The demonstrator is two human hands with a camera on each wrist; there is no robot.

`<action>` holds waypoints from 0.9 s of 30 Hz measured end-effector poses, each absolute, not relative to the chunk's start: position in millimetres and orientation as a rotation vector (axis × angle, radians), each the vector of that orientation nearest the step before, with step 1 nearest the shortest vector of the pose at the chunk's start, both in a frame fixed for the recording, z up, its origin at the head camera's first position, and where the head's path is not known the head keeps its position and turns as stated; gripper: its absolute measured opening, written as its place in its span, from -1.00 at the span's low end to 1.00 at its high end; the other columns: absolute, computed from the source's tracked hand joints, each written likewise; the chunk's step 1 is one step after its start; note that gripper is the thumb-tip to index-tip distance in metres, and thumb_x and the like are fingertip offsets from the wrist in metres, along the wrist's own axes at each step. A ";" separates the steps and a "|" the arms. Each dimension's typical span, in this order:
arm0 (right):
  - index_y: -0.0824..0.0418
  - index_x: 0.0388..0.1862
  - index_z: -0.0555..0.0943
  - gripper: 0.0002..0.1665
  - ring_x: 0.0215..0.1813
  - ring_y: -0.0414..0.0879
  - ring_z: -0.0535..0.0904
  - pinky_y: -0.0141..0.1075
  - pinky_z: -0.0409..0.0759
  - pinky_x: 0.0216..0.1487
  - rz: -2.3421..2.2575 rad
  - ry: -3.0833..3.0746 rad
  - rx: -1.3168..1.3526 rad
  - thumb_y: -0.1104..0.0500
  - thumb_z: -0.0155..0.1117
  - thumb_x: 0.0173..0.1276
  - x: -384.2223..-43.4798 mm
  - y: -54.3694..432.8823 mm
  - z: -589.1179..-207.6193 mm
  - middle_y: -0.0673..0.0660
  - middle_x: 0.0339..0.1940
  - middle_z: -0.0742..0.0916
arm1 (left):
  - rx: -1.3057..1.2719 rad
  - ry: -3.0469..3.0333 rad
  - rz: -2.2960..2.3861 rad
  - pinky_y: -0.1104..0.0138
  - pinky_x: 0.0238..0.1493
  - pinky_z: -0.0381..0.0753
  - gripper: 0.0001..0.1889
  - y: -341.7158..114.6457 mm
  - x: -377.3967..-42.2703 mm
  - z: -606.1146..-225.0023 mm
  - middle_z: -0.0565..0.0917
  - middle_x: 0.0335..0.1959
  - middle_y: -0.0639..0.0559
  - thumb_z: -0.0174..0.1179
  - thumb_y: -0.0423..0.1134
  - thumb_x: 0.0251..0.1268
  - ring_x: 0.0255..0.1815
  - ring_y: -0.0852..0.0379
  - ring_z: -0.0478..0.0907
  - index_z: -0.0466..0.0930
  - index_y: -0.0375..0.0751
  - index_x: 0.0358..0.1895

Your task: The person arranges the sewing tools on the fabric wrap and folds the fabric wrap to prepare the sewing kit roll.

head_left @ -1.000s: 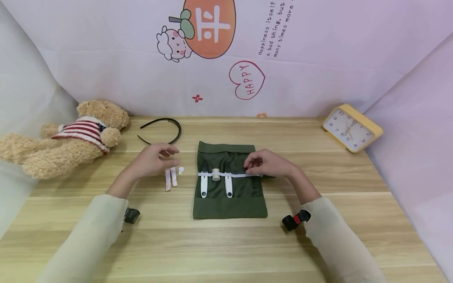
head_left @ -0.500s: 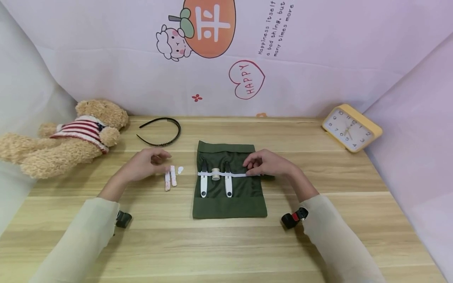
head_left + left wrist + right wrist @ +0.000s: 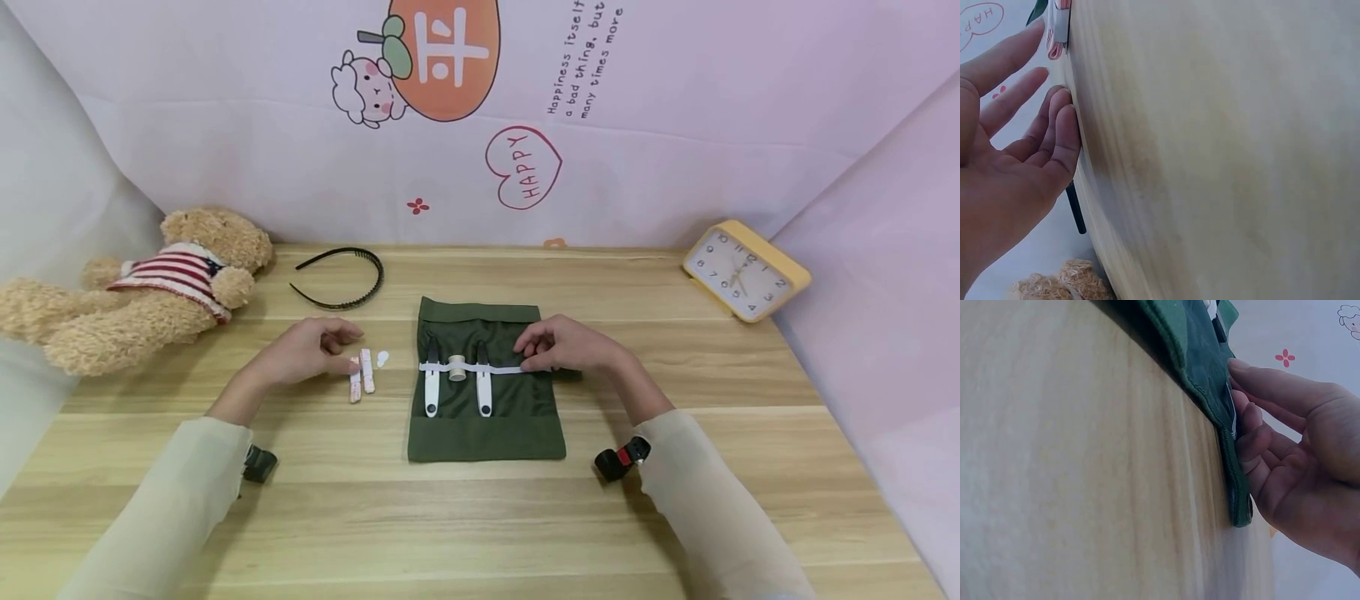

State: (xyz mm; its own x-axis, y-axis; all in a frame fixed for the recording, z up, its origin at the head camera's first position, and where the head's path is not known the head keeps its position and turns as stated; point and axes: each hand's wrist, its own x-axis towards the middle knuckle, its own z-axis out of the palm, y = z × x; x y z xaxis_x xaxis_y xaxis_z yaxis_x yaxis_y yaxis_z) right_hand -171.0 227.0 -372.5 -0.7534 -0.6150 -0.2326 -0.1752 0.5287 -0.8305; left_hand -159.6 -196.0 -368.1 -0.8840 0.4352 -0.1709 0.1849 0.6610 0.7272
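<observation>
A dark green fabric roll [image 3: 487, 439] lies unfolded on the table, a white elastic strap [image 3: 506, 371] running across it. Under the strap sit a white tool with a dark tip [image 3: 432, 392], a small pale spool [image 3: 457, 368] and a second white tool with a dark tip [image 3: 484, 392]. My right hand [image 3: 573, 343] rests at the roll's right side by the strap, fingers loosely bent, gripping nothing visible. Left of the roll, my left hand [image 3: 303, 350] hovers with its thumb by two pinkish-white banded strips [image 3: 367, 372]. Nothing shows between its fingers. A small white piece [image 3: 383, 359] lies beside them.
A black headband [image 3: 378, 275] lies behind my left hand. A teddy bear in a striped shirt [image 3: 176, 275] lies at the far left. The yellow alarm clock [image 3: 742, 271] stands at the back right. A printed white cloth [image 3: 637, 183] hangs behind the table.
My left hand has moved back left and a little toward me, and its thumb has come down near the strips. The right hand has stayed almost still at the fabric roll.
</observation>
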 end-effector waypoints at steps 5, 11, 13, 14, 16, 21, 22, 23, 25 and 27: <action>0.35 -0.03 0.68 -0.73 -0.22 -0.01 0.53 -0.33 0.54 -0.25 -1.141 2.260 -0.625 0.30 0.44 0.32 -170.5 226.8 -371.8 0.14 -0.25 0.67 | 0.451 2.548 1.002 0.12 0.02 0.51 -0.63 -196.0 -159.7 -368.2 0.67 -0.07 -0.17 0.46 -0.29 0.21 -0.06 -0.07 0.53 0.65 -0.39 0.04; 0.36 -0.02 0.68 -0.73 -0.22 -0.02 0.52 -0.33 0.55 -0.23 -1.132 2.255 -0.630 0.35 0.42 0.31 -171.2 228.5 -373.0 0.15 -0.24 0.66 | 0.441 2.536 0.966 0.20 -0.09 0.48 -0.79 -192.6 -158.8 -365.4 0.67 -0.22 -0.06 0.43 -0.27 0.24 -0.13 -0.01 0.50 0.70 -0.30 -0.15; 0.36 -0.03 0.69 -0.74 -0.22 -0.02 0.52 -0.33 0.54 -0.22 -1.131 2.254 -0.631 0.38 0.41 0.30 -170.6 228.5 -372.0 0.15 -0.25 0.65 | 0.454 2.520 0.981 0.21 -0.14 0.47 -0.82 -191.3 -158.0 -364.5 0.65 -0.26 -0.06 0.42 -0.29 0.24 -0.17 0.01 0.48 0.69 -0.31 -0.19; 0.36 -0.03 0.69 -0.75 -0.21 -0.02 0.52 -0.34 0.54 -0.22 -1.127 2.257 -0.631 0.39 0.40 0.30 -170.4 228.4 -371.5 0.14 -0.26 0.65 | 0.463 2.515 0.987 0.22 -0.15 0.47 -0.84 -191.1 -157.9 -364.5 0.64 -0.27 -0.06 0.41 -0.30 0.25 -0.19 0.01 0.47 0.68 -0.31 -0.20; 0.35 -0.07 0.70 -0.77 -0.22 -0.02 0.51 -0.33 0.53 -0.21 -1.117 2.265 -0.640 0.41 0.39 0.29 -170.1 227.7 -370.7 0.13 -0.28 0.65 | 0.483 2.508 0.996 0.23 -0.17 0.47 -0.85 -190.5 -157.3 -364.1 0.63 -0.28 -0.06 0.39 -0.31 0.27 -0.21 0.03 0.46 0.66 -0.31 -0.21; 0.30 -0.20 0.72 -0.89 -0.25 -0.05 0.50 -0.31 0.51 -0.23 -1.055 2.306 -0.682 0.40 0.41 0.30 -170.1 225.3 -370.5 0.07 -0.36 0.66 | 0.495 2.505 1.027 0.26 -0.22 0.48 -0.88 -191.9 -157.6 -363.5 0.62 -0.30 -0.05 0.36 -0.34 0.30 -0.25 0.05 0.47 0.64 -0.31 -0.22; 0.29 -0.22 0.72 -0.90 -0.26 -0.05 0.50 -0.31 0.52 -0.24 -1.040 2.314 -0.694 0.40 0.42 0.30 -170.1 224.8 -370.4 0.06 -0.37 0.66 | 0.488 2.500 1.045 0.27 -0.23 0.49 -0.88 -192.6 -157.8 -363.5 0.61 -0.31 -0.05 0.36 -0.35 0.30 -0.26 0.05 0.47 0.64 -0.31 -0.21; 0.27 -0.24 0.73 -0.91 -0.27 -0.06 0.50 -0.32 0.52 -0.25 -1.028 2.317 -0.695 0.40 0.42 0.30 -170.2 224.7 -370.6 0.05 -0.37 0.67 | 0.483 2.495 1.066 0.28 -0.25 0.49 -0.88 -193.5 -158.2 -363.4 0.61 -0.31 -0.06 0.35 -0.36 0.30 -0.27 0.04 0.47 0.63 -0.32 -0.21; 0.27 -0.26 0.73 -0.92 -0.28 -0.07 0.50 -0.32 0.52 -0.25 -1.014 2.318 -0.709 0.40 0.41 0.30 -170.2 224.8 -370.6 0.04 -0.38 0.67 | 0.474 2.482 1.114 0.30 -0.29 0.51 -0.88 -194.9 -158.6 -363.5 0.60 -0.31 -0.07 0.34 -0.37 0.30 -0.28 0.03 0.47 0.61 -0.34 -0.20; 0.28 -0.26 0.74 -0.92 -0.28 -0.08 0.51 -0.32 0.53 -0.25 -1.013 2.313 -0.714 0.41 0.40 0.31 -169.9 224.6 -369.9 0.04 -0.37 0.68 | 0.469 2.468 1.159 0.30 -0.30 0.53 -0.86 -196.1 -159.1 -363.7 0.59 -0.31 -0.09 0.32 -0.39 0.31 -0.29 0.03 0.48 0.58 -0.37 -0.18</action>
State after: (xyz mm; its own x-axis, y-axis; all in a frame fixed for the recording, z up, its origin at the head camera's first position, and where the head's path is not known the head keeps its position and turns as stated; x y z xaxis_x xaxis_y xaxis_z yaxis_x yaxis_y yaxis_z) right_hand -169.9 224.6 -369.9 -0.7305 -0.6395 -0.2397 -0.2576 0.5831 -0.7705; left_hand -159.1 -196.1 -363.7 -0.8749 0.4456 -0.1900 0.1383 0.6058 0.7835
